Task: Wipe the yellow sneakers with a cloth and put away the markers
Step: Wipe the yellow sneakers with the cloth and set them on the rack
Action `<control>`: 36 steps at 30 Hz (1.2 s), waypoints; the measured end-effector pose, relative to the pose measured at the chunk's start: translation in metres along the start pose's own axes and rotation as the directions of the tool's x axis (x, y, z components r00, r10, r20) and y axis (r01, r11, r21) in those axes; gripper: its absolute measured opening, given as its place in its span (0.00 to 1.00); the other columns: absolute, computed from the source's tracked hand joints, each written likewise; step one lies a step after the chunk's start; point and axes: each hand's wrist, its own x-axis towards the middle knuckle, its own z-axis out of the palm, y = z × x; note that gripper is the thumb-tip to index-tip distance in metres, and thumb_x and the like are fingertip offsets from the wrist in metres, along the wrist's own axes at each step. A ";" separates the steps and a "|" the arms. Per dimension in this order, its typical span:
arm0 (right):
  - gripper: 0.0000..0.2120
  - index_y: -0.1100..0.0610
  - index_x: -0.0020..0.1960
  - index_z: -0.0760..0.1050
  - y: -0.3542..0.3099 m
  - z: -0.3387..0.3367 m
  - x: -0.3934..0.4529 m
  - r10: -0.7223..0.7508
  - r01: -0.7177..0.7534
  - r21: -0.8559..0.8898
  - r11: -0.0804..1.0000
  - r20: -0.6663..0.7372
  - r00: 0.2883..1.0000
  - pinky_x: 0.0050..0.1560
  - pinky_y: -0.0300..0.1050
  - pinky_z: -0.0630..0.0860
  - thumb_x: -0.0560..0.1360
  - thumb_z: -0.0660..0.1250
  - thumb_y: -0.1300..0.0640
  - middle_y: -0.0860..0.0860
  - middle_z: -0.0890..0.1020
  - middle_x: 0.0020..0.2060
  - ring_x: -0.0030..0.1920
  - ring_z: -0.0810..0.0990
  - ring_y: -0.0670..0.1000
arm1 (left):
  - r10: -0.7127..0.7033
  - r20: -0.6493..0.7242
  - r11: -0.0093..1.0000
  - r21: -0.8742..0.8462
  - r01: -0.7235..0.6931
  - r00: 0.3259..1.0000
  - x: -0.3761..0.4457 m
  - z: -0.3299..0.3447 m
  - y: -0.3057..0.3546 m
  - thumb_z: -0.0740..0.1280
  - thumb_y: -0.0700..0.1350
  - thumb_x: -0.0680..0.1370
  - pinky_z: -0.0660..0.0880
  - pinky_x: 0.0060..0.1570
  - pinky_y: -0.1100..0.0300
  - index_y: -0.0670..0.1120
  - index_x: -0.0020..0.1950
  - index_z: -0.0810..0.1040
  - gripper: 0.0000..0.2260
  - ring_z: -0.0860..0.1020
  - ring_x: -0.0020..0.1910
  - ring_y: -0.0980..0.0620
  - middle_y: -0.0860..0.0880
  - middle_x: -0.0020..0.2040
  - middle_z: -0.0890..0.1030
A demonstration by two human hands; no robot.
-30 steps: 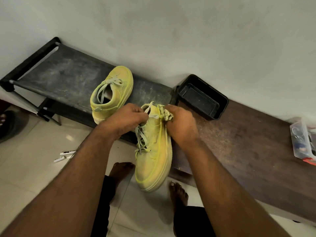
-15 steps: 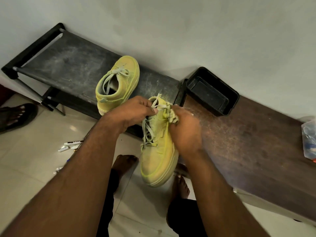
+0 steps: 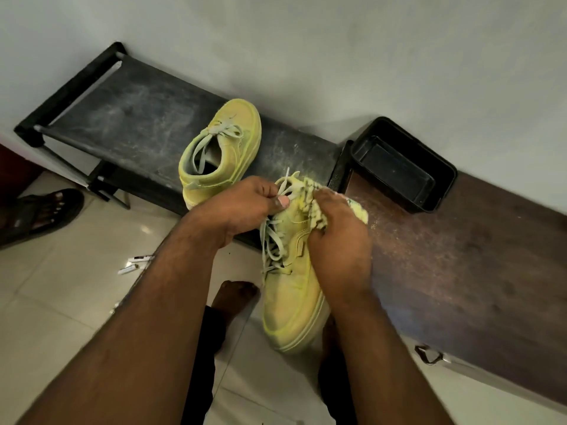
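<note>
Yellow sneaker (image 3: 291, 289) hangs off the brown bench (image 3: 460, 271) edge — left hand (image 3: 236, 207) grips its collar, right hand (image 3: 337, 240) clutches the cloth (image 3: 313, 200) (stained yellow) against it

The scene is dim and evenly lit, with a soft greenish-grey cast over the wall (image 3: 337, 41). Light seems to come from above and to the left: the glossy floor tiles (image 3: 61, 302) carry pale, diffuse reflections, one small bright spot beside the left forearm. Shadows are soft-edged; a faint one lies on the wall behind the black tray (image 3: 402, 167), and the area beneath the forearms is darkest. The wide-angle lens bows the wooden bench (image 3: 460, 256) and the dark shoe rack (image 3: 138, 118), stretching the forearms at the lower edge. Detail is slightly smeared throughout, and the markers (image 3: 135, 263) are too small to read.
</note>
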 end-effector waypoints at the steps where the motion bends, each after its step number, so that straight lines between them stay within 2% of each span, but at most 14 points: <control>1: 0.29 0.54 0.68 0.73 0.003 -0.001 0.009 0.000 -0.001 -0.012 1.000 -0.016 1.000 0.75 0.50 0.56 0.68 0.63 0.71 0.49 0.74 0.67 0.71 0.66 0.51 | 0.002 -0.004 1.000 -0.009 -0.002 1.000 0.000 -0.001 0.000 0.63 0.41 0.81 0.78 0.46 0.57 0.45 0.35 0.79 0.15 0.80 0.37 0.53 0.49 0.34 0.83; 3: 0.27 0.52 0.62 0.77 0.003 -0.003 0.011 -0.070 0.070 -0.032 0.997 -0.001 0.998 0.75 0.56 0.50 0.65 0.62 0.68 0.47 0.78 0.63 0.71 0.67 0.52 | -0.006 -0.024 1.000 -0.026 0.005 1.000 0.002 -0.003 -0.002 0.63 0.41 0.81 0.77 0.47 0.55 0.43 0.36 0.78 0.14 0.79 0.38 0.51 0.48 0.35 0.82; 5: 0.25 0.51 0.54 0.81 0.005 -0.005 -0.002 -0.242 0.242 -0.021 0.970 0.007 0.970 0.72 0.61 0.53 0.60 0.62 0.64 0.44 0.82 0.56 0.67 0.70 0.52 | -0.028 -0.052 0.999 -0.017 0.027 0.998 0.005 -0.004 -0.003 0.63 0.42 0.81 0.76 0.44 0.57 0.41 0.36 0.77 0.14 0.77 0.36 0.52 0.49 0.33 0.80; 7: 0.23 0.49 0.50 0.82 0.012 -0.006 -0.005 -0.358 0.358 -0.018 0.934 0.007 0.934 0.68 0.59 0.56 0.59 0.62 0.63 0.40 0.82 0.53 0.65 0.71 0.51 | -0.042 -0.065 0.999 -0.001 0.042 0.997 0.007 -0.004 -0.004 0.64 0.42 0.81 0.74 0.39 0.60 0.42 0.34 0.74 0.15 0.74 0.32 0.55 0.51 0.30 0.76; 10: 0.23 0.44 0.52 0.80 0.026 -0.010 0.013 -0.197 0.197 -0.002 0.980 -0.045 0.979 0.65 0.51 0.56 0.62 0.61 0.61 0.32 0.76 0.52 0.65 0.69 0.48 | -0.035 -0.051 0.999 -0.032 0.033 0.998 0.010 -0.002 -0.006 0.63 0.42 0.81 0.76 0.47 0.55 0.41 0.37 0.77 0.13 0.77 0.39 0.50 0.46 0.36 0.81; 12: 0.23 0.44 0.53 0.80 0.024 -0.009 0.017 -0.158 0.160 0.017 0.987 -0.069 0.985 0.64 0.53 0.59 0.61 0.61 0.61 0.33 0.77 0.52 0.63 0.69 0.47 | -0.032 -0.049 0.998 -0.059 0.029 0.998 0.010 -0.001 -0.007 0.63 0.42 0.81 0.77 0.48 0.54 0.42 0.37 0.79 0.14 0.79 0.39 0.51 0.47 0.36 0.82; 16: 0.23 0.51 0.51 0.82 0.014 0.002 0.007 -0.432 0.430 0.083 0.899 0.008 0.902 0.60 0.52 0.63 0.59 0.63 0.63 0.41 0.82 0.53 0.61 0.73 0.48 | -0.025 -0.070 0.999 -0.045 0.022 0.997 0.011 -0.005 -0.010 0.62 0.41 0.81 0.74 0.41 0.57 0.41 0.37 0.78 0.14 0.76 0.37 0.52 0.48 0.34 0.80; 20: 0.23 0.43 0.54 0.80 0.029 -0.004 0.022 -0.158 0.160 0.040 0.986 -0.062 0.985 0.58 0.46 0.60 0.64 0.63 0.62 0.36 0.79 0.54 0.60 0.70 0.46 | 0.005 -0.057 1.000 -0.022 -0.007 0.998 0.012 -0.003 -0.009 0.62 0.39 0.81 0.74 0.43 0.59 0.45 0.36 0.76 0.14 0.77 0.36 0.54 0.51 0.34 0.79; 21: 0.23 0.43 0.55 0.80 0.031 -0.006 0.024 -0.153 0.156 0.038 0.987 -0.062 0.986 0.60 0.47 0.62 0.64 0.63 0.62 0.37 0.80 0.55 0.60 0.71 0.46 | 0.010 -0.045 0.999 -0.038 -0.012 0.999 0.011 -0.002 -0.008 0.62 0.38 0.81 0.74 0.43 0.59 0.45 0.38 0.77 0.13 0.78 0.37 0.54 0.51 0.35 0.81; 25: 0.21 0.52 0.51 0.82 0.025 -0.004 0.022 -0.463 0.444 0.192 0.876 0.068 0.884 0.59 0.59 0.71 0.62 0.60 0.61 0.43 0.83 0.51 0.58 0.76 0.49 | 0.027 0.023 0.994 -0.111 -0.024 0.999 0.010 -0.004 -0.007 0.62 0.36 0.80 0.81 0.47 0.54 0.43 0.52 0.82 0.09 0.84 0.47 0.46 0.43 0.47 0.85; 27: 0.21 0.49 0.53 0.82 0.032 -0.002 0.030 -0.415 0.402 0.167 0.900 0.057 0.908 0.60 0.60 0.70 0.63 0.59 0.59 0.43 0.82 0.53 0.60 0.76 0.49 | 0.032 0.029 0.995 -0.097 -0.029 0.999 0.009 -0.006 -0.007 0.61 0.36 0.81 0.79 0.55 0.44 0.39 0.56 0.81 0.10 0.82 0.53 0.39 0.38 0.51 0.84; 30: 0.25 0.47 0.58 0.80 0.043 -0.004 0.039 -0.265 0.266 0.116 0.957 -0.030 0.964 0.62 0.60 0.71 0.64 0.61 0.63 0.44 0.81 0.57 0.63 0.76 0.51 | 0.031 0.049 0.997 -0.073 -0.027 0.998 0.009 -0.009 -0.009 0.61 0.35 0.80 0.75 0.57 0.36 0.36 0.56 0.80 0.09 0.79 0.55 0.32 0.31 0.53 0.81; 33: 0.21 0.56 0.51 0.83 0.033 -0.013 0.032 -0.399 0.392 0.273 0.879 -0.034 0.917 0.60 0.53 0.75 0.62 0.64 0.68 0.47 0.83 0.51 0.57 0.79 0.48 | 0.048 0.083 0.996 -0.078 -0.041 0.995 0.008 -0.008 -0.007 0.62 0.31 0.78 0.76 0.60 0.45 0.38 0.58 0.80 0.12 0.81 0.56 0.41 0.38 0.54 0.83; 36: 0.20 0.56 0.50 0.83 0.033 -0.012 0.030 -0.448 0.438 0.264 0.860 -0.023 0.894 0.60 0.53 0.74 0.62 0.65 0.67 0.48 0.84 0.50 0.57 0.79 0.48 | 0.063 0.089 0.993 -0.101 -0.054 0.994 0.008 -0.005 -0.006 0.62 0.31 0.78 0.77 0.60 0.48 0.40 0.59 0.81 0.13 0.81 0.57 0.44 0.41 0.54 0.84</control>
